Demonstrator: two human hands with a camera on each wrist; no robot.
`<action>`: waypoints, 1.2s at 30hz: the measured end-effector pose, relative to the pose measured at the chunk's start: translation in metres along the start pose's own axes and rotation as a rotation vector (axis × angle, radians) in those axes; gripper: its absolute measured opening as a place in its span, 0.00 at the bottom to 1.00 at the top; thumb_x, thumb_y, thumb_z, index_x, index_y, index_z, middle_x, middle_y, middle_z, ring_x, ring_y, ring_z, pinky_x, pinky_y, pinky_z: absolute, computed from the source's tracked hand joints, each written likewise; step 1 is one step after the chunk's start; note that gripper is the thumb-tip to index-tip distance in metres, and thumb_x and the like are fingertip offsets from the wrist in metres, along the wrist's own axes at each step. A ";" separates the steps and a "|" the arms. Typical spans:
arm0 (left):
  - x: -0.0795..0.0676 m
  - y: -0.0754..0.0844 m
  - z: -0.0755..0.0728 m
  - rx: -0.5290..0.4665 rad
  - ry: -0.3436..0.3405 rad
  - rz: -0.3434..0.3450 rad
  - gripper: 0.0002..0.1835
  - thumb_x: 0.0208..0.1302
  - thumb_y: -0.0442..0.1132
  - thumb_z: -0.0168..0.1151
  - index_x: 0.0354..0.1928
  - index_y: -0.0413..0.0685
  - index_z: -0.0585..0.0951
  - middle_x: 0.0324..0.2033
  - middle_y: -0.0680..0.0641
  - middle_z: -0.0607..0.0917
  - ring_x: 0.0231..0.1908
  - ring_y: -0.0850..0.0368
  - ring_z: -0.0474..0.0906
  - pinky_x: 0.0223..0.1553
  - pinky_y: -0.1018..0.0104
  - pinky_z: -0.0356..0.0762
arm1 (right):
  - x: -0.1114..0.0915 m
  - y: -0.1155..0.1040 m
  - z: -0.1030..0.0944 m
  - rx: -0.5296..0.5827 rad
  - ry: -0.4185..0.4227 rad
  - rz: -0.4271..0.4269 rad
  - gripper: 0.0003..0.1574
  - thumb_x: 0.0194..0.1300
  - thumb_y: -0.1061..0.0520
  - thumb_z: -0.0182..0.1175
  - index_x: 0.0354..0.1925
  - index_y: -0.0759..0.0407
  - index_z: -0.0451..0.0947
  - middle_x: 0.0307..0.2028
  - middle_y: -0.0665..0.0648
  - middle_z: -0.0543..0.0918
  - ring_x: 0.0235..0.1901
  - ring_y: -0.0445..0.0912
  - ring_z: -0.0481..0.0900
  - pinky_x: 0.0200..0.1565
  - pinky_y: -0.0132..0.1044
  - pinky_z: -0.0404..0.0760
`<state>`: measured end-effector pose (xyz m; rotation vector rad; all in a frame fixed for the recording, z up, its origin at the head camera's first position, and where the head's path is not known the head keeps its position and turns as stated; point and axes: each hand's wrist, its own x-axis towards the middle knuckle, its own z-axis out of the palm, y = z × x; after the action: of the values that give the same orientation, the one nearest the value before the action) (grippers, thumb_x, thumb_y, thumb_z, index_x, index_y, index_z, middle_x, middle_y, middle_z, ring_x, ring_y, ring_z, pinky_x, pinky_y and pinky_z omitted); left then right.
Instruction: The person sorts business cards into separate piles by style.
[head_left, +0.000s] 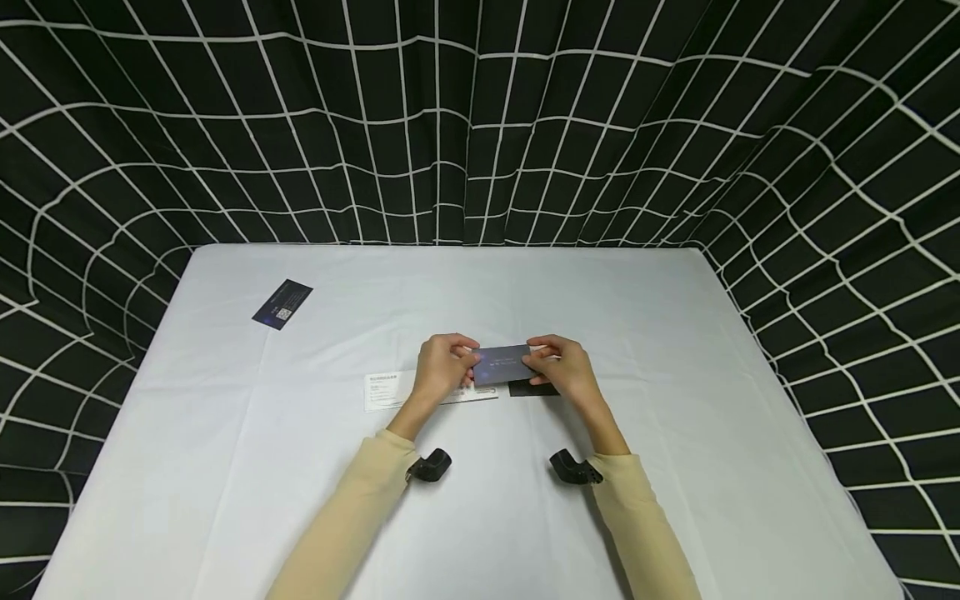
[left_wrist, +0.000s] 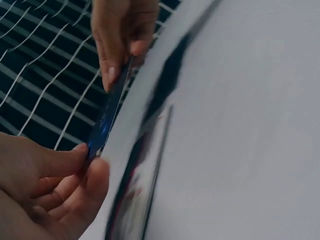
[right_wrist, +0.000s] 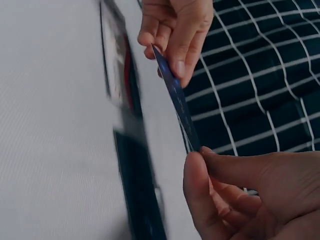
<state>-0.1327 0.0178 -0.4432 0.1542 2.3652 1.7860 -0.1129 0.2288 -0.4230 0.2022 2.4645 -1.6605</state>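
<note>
Both hands hold a dark blue card point(head_left: 502, 364) with faint print, lifted above the table. My left hand point(head_left: 442, 367) pinches its left end between thumb and fingers; my right hand point(head_left: 562, 367) pinches the right end. Seen nearly edge-on, the card point(left_wrist: 106, 120) slants between the hands in the left wrist view, and likewise the card point(right_wrist: 176, 97) in the right wrist view. Below, on the table, lie a white printed card or slip point(head_left: 386, 390), partly covered by the left hand, and a dark card point(head_left: 534, 388), partly hidden by the held card and right hand.
Another dark card point(head_left: 283, 304) with a square code lies at the far left of the white-covered table point(head_left: 637, 317). Black cloth point(head_left: 465, 125) with a white grid hangs behind and along both sides. A black device point(head_left: 430, 466) is strapped at each wrist.
</note>
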 end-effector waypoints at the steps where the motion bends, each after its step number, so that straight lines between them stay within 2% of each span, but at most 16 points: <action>1: 0.000 0.001 0.005 0.042 0.004 0.016 0.09 0.60 0.28 0.67 0.42 0.32 0.84 0.25 0.42 0.84 0.17 0.58 0.79 0.20 0.70 0.77 | -0.003 0.003 -0.005 -0.009 0.012 0.002 0.21 0.64 0.66 0.63 0.55 0.72 0.76 0.38 0.66 0.81 0.23 0.49 0.84 0.32 0.41 0.84; 6: 0.000 0.005 0.027 0.213 0.030 0.073 0.07 0.58 0.32 0.70 0.38 0.37 0.86 0.22 0.46 0.86 0.19 0.57 0.80 0.19 0.71 0.73 | -0.013 0.015 -0.023 0.013 0.037 0.026 0.20 0.64 0.66 0.63 0.53 0.74 0.76 0.36 0.65 0.82 0.23 0.48 0.85 0.33 0.41 0.84; 10: -0.001 0.007 0.036 0.314 0.053 0.100 0.06 0.57 0.35 0.71 0.37 0.42 0.88 0.23 0.49 0.87 0.19 0.60 0.79 0.20 0.64 0.72 | -0.016 0.022 -0.029 0.049 0.040 0.038 0.20 0.64 0.67 0.63 0.53 0.76 0.76 0.34 0.63 0.82 0.22 0.45 0.84 0.33 0.39 0.84; 14: -0.001 0.007 0.045 0.378 0.046 0.137 0.05 0.57 0.36 0.72 0.36 0.44 0.88 0.22 0.51 0.86 0.18 0.63 0.75 0.20 0.66 0.69 | -0.017 0.029 -0.034 0.025 0.065 0.041 0.19 0.64 0.66 0.64 0.52 0.76 0.77 0.33 0.62 0.82 0.20 0.45 0.83 0.30 0.37 0.84; 17: 0.000 0.006 0.050 0.413 0.056 0.165 0.05 0.56 0.36 0.72 0.35 0.45 0.89 0.22 0.52 0.85 0.18 0.64 0.74 0.20 0.70 0.67 | -0.017 0.033 -0.036 0.016 0.073 0.046 0.19 0.63 0.65 0.64 0.51 0.75 0.78 0.33 0.62 0.82 0.20 0.45 0.83 0.30 0.36 0.83; 22: 0.002 0.005 0.056 0.449 0.078 0.200 0.05 0.56 0.37 0.73 0.35 0.45 0.89 0.23 0.52 0.86 0.20 0.61 0.77 0.22 0.68 0.69 | -0.019 0.036 -0.039 0.014 0.077 0.052 0.19 0.64 0.65 0.64 0.52 0.74 0.78 0.33 0.60 0.82 0.20 0.44 0.83 0.29 0.35 0.83; 27: 0.002 0.004 0.058 0.469 0.072 0.193 0.06 0.56 0.38 0.73 0.35 0.46 0.90 0.25 0.53 0.87 0.24 0.60 0.81 0.25 0.66 0.72 | -0.021 0.036 -0.040 0.008 0.077 0.058 0.19 0.64 0.65 0.63 0.52 0.74 0.78 0.32 0.59 0.82 0.20 0.44 0.82 0.29 0.35 0.83; 36: 0.005 0.005 0.062 0.479 0.089 0.204 0.05 0.55 0.38 0.73 0.35 0.47 0.89 0.24 0.54 0.86 0.25 0.60 0.80 0.26 0.65 0.72 | -0.018 0.040 -0.041 -0.005 0.080 0.090 0.19 0.65 0.63 0.63 0.53 0.72 0.78 0.33 0.60 0.83 0.20 0.42 0.81 0.28 0.32 0.82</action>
<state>-0.1252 0.0781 -0.4556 0.3970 2.8931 1.2819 -0.0895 0.2818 -0.4403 0.3804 2.4762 -1.6398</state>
